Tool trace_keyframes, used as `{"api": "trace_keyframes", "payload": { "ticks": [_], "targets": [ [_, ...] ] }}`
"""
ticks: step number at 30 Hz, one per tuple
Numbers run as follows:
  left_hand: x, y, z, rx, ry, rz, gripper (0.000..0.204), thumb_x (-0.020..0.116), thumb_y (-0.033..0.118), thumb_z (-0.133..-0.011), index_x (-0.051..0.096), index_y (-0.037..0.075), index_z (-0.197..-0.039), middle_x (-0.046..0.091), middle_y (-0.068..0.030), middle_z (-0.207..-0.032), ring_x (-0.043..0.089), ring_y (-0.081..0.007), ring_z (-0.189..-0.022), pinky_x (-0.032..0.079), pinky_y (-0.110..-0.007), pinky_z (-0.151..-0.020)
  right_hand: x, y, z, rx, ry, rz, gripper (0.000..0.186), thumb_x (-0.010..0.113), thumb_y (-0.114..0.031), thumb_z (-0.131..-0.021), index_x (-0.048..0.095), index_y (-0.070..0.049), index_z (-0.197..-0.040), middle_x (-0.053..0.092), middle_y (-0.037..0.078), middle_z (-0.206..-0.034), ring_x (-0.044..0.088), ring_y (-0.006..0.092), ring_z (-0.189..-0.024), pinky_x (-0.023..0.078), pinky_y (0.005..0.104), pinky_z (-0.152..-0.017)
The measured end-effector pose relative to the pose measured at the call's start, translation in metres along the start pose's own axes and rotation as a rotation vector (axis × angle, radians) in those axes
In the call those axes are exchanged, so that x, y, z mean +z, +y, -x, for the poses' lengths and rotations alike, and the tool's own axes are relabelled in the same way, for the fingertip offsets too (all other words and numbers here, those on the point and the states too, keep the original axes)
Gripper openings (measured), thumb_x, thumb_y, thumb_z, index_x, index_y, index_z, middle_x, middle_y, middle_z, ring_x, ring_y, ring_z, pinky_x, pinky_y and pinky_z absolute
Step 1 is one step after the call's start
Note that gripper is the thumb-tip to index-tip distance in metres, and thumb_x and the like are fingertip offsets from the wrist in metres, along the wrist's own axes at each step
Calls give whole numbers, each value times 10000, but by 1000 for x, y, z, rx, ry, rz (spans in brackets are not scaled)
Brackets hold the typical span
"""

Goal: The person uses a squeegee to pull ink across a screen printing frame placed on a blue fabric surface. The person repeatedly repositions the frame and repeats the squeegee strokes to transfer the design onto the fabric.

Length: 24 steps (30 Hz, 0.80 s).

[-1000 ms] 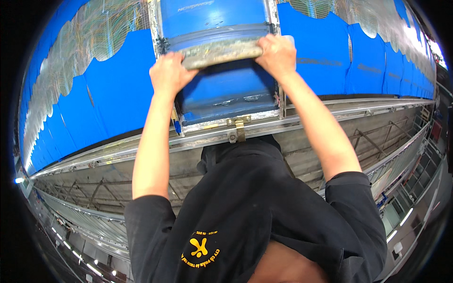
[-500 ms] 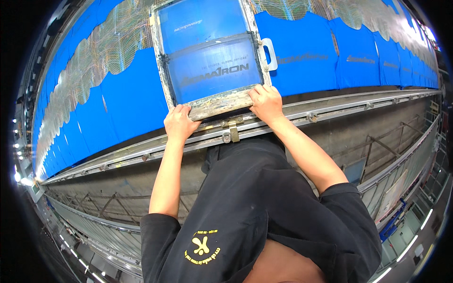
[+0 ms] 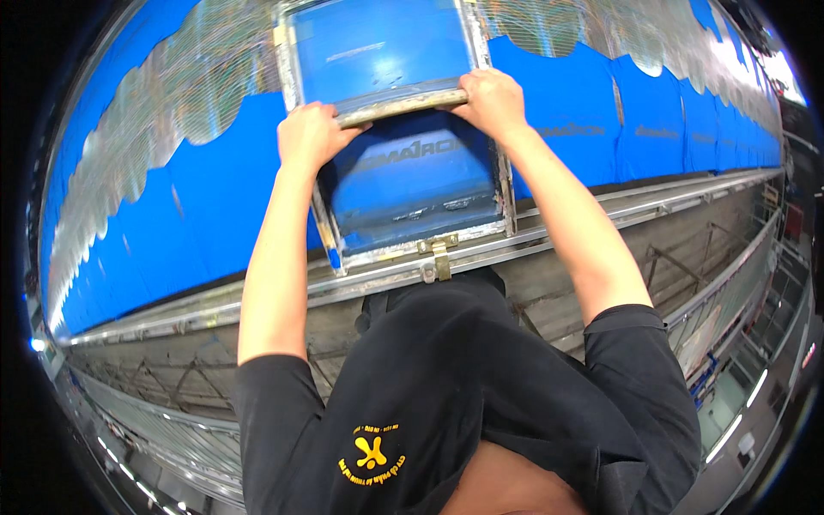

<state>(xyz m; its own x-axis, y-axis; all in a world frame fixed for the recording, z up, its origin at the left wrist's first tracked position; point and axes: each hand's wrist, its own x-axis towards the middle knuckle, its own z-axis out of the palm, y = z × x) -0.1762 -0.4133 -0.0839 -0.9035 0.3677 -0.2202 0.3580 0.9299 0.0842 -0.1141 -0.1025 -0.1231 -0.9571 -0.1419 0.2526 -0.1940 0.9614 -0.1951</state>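
Both my hands grip the ends of a worn, pale squeegee [image 3: 403, 106], which spans a rectangular screen-printing frame [image 3: 292, 69] about midway along it. My left hand [image 3: 311, 136] is closed round the left end, thumb stretched along the bar. Closed round the right end is my right hand [image 3: 495, 101]. The frame's blue mesh [image 3: 386, 43] shows beyond the bar; nearer to me the mesh [image 3: 412, 193] looks darker, with dark lettering and smears. A metal bracket [image 3: 441, 257] sits at the frame's near edge. The squeegee's lower edge is hidden.
Blue fabric pieces [image 3: 232, 184] run along a long table, with a wavy, shiny patterned surface [image 3: 206, 77] beyond them. A metal rail [image 3: 618, 213] follows the table's near edge, touching close to my body. Below lie a metal understructure [image 3: 687, 257] and further racks at right.
Both hands have pushed the squeegee away from me, from the frame's near edge to about its middle. The near mesh and frame edge are now uncovered. The view has shifted slightly.
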Motion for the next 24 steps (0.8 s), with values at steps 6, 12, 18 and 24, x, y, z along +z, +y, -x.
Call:
{"api": "trace_keyframes", "payload": {
  "ticks": [6, 12, 18, 24],
  "targets": [
    [15, 0, 3, 96, 138, -19, 597, 800, 696, -768, 811, 111, -883, 759, -109, -872, 737, -330, -853, 577, -448, -699, 0, -2, 5, 33, 4, 37, 398, 900, -453, -633, 704, -132, -765, 680, 36, -798, 721, 259, -846, 578, 401, -763],
    [10, 13, 12, 35, 98, -3, 581, 873, 631, -715, 817, 91, -923, 762, -120, -920, 738, -345, -888, 584, -469, -770, 6, 0, 16, 40, 22, 9, 314, 877, -376, -630, 715, -146, -769, 669, 24, -793, 701, 250, -846, 560, 403, -764],
    [47, 23, 101, -18, 94, 8, 570, 901, 595, -686, 809, 116, -983, 774, -87, -977, 743, -318, -965, 595, -457, -834, 3, -26, 95, 12, 92, -111, 210, 830, -231, -603, 683, -154, -730, 654, 18, -790, 683, 227, -832, 544, 396, -734],
    [69, 48, 189, -22, 5, 83, 497, 942, 385, -605, 796, 121, -999, 740, -58, -995, 721, -295, -973, 586, -430, -829, -26, -55, 196, 50, -48, -79, 377, 871, -231, -541, 682, -145, -856, 625, 14, -871, 650, 241, -872, 506, 395, -757]
  ]
}}
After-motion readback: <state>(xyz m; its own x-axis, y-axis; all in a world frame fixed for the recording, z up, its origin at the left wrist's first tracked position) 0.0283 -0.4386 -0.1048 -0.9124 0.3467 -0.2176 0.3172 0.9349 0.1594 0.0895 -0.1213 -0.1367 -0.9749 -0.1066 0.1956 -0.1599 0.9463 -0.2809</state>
